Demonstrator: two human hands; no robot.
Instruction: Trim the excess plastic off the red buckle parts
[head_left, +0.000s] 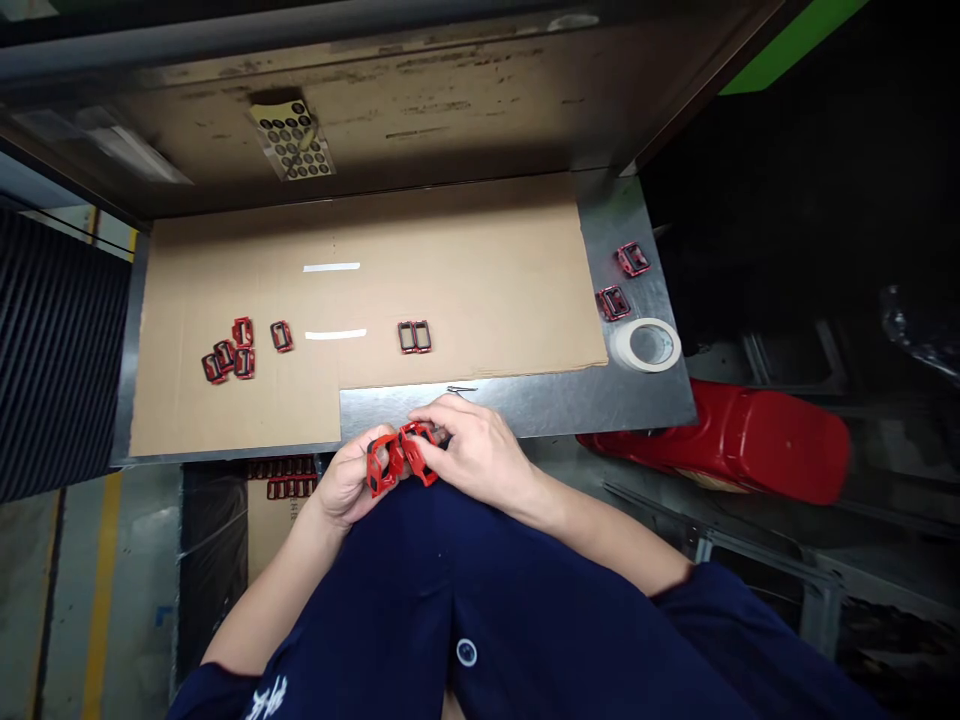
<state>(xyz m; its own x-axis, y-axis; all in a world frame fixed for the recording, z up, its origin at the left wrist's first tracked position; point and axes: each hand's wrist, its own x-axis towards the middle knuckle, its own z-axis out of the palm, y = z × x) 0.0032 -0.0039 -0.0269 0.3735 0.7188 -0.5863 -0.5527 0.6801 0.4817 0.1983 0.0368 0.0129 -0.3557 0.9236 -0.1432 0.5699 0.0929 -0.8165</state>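
Observation:
Close to my body, just off the bench's front edge, my left hand (351, 478) grips a red frame-shaped part (384, 465) with black insets. My right hand (484, 450) has its fingers wrapped round a second red frame-shaped part (420, 452). The two parts sit side by side, almost touching. Just beyond my right hand, dark tweezers (461, 389) lie on the metal strip. Farther in on the cardboard, a pair of black-and-red frames (415, 337) rests together. My fingers partly hide both held parts.
Several red frames (229, 355) cluster on the cardboard (480, 260) at left, with a single frame (281, 336) beside them. Two more (624, 280) lie at right, behind a tape roll (648, 345). A sticker sheet (294, 142) hangs on the back panel. A red stool (787, 445) stands at right.

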